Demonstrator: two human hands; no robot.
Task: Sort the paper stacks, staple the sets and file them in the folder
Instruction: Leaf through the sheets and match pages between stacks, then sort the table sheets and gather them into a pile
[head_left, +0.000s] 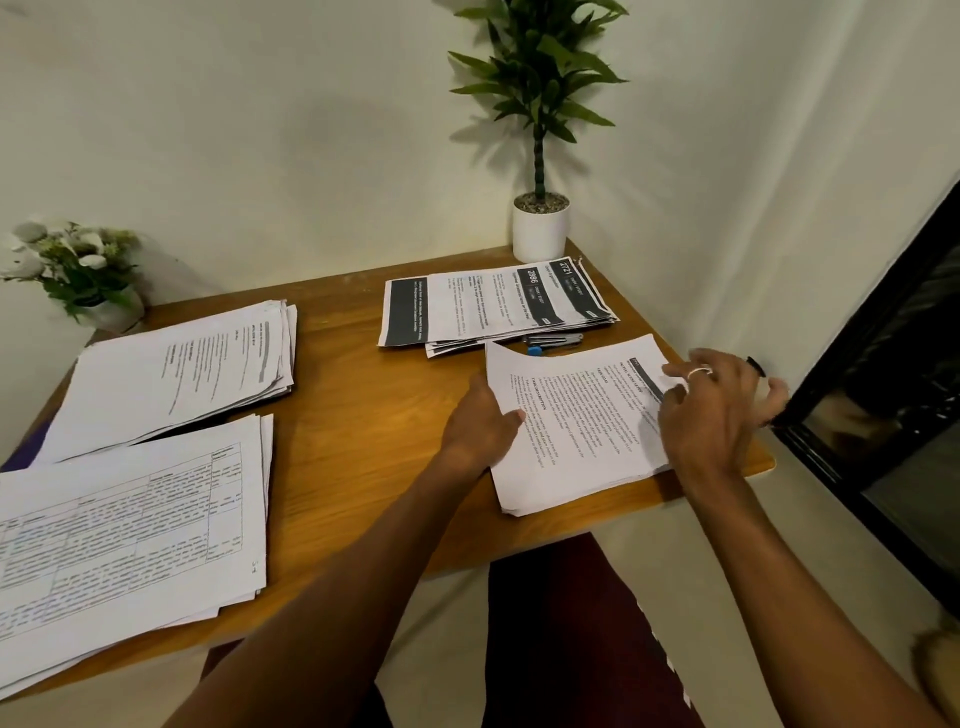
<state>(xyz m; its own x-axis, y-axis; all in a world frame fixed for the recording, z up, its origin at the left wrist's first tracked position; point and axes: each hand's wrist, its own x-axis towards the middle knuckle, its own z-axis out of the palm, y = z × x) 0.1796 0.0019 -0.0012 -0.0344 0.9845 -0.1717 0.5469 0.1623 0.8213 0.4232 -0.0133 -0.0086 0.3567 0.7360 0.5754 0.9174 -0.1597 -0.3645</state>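
— What are we logging first?

— The wooden table (363, 415), which is carrying four paper stacks. The text stack (566, 436) is lying at the near right corner, and both hands are working on it.

— And the hands?

— The left hand (480, 423) is resting against that stack's left edge with its thumb lying on the top sheet. Its other fingers are hiding under the palm, so we cannot tell whether they are gripping. The right hand (717, 405) (slightly blurred, wearing a ring (698, 371)) is hovering over the stack's right end. Its fingers are spreading loosely and touching the top sheet, and they are holding nothing.

— Which stacks are we listing next?

— The dark-banded stack (483, 306) is lying fanned at the far right, just beyond the text stack. The list stack (176, 374) is sitting at the far left. The grid-printed stack (130, 525) is sitting at the near left, overhanging the table's front.

— Are we entering any tools?

— One stapler (553, 342) is lying between the dark-banded stack and the text stack.

— What else are we recording?

— A potted plant (540, 228) is standing in the far corner, and a flower pot (78, 270) is standing at the far left. A purple edge (23, 452) is showing beneath the list stack, and we cannot tell what it is.
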